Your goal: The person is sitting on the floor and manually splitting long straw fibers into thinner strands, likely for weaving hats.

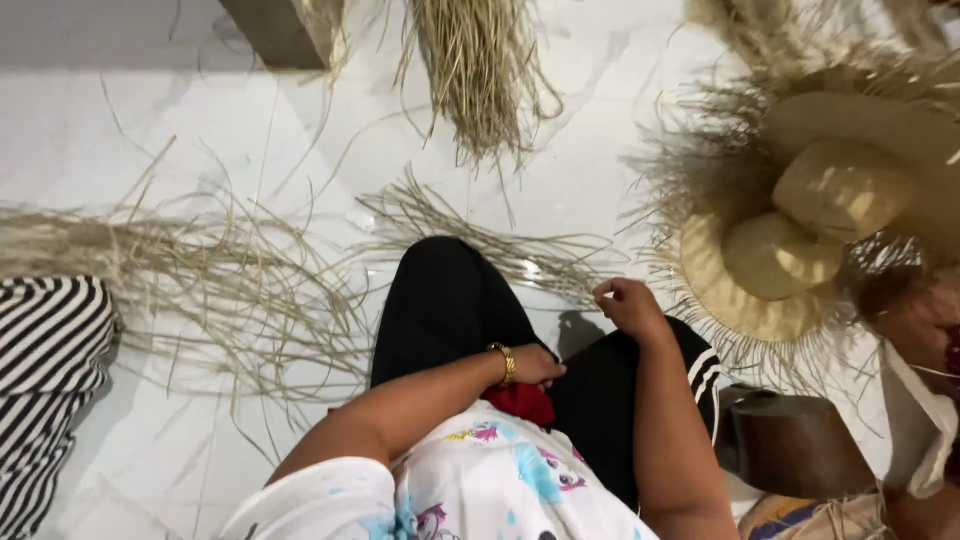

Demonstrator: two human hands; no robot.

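White marble floor (200, 120) spreads under the seated person, strewn with loose pale straw strands (230, 280), with a thicker straw bundle (480, 70) lying at the top. The right hand (628, 305) is raised just above the right knee, wrist bent, fingers pinched together on a thin straw strand (560, 262) that trails off over the floor. The left hand (535, 365), a gold bracelet (505, 362) at its wrist, rests curled in the lap against a red cloth (522, 402); what it grips cannot be told. A stack of fringed straw hats (800, 240) sits to the right.
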